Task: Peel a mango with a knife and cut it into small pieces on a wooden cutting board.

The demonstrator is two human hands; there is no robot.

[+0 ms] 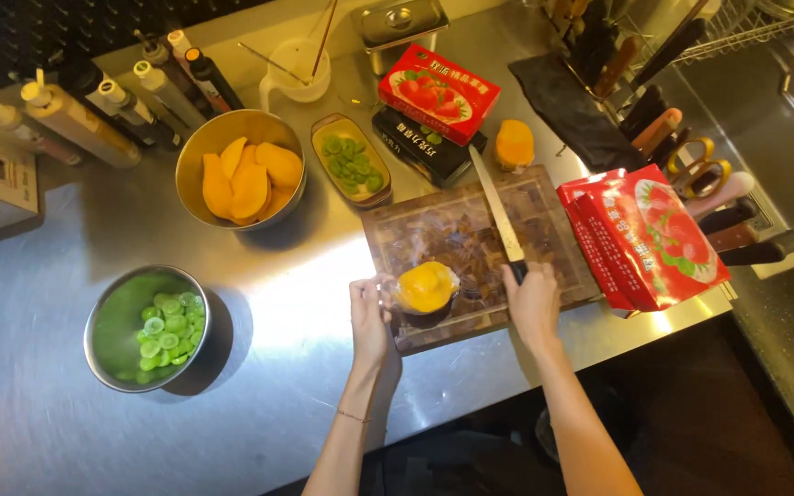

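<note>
yellow, peeled mango piece (426, 286) sits at the near edge of the cutting board (470, 239) on the steel counter (305, 276). it looks soft, wet and slippery. the left hand (369, 317) cups its side, fingers curled, seemingly pinning it. the right hand (532, 298) is wrapped tight around the long knife (496, 209).

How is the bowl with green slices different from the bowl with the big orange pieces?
The green-slice bowl is silver-grey and sits nearer the person; the orange-piece bowl looks golden and sits farther back, by the bottles. The first holds many small round slices, the second a few large peeled pieces. Both are round metal bowls on the steel counter.
</note>
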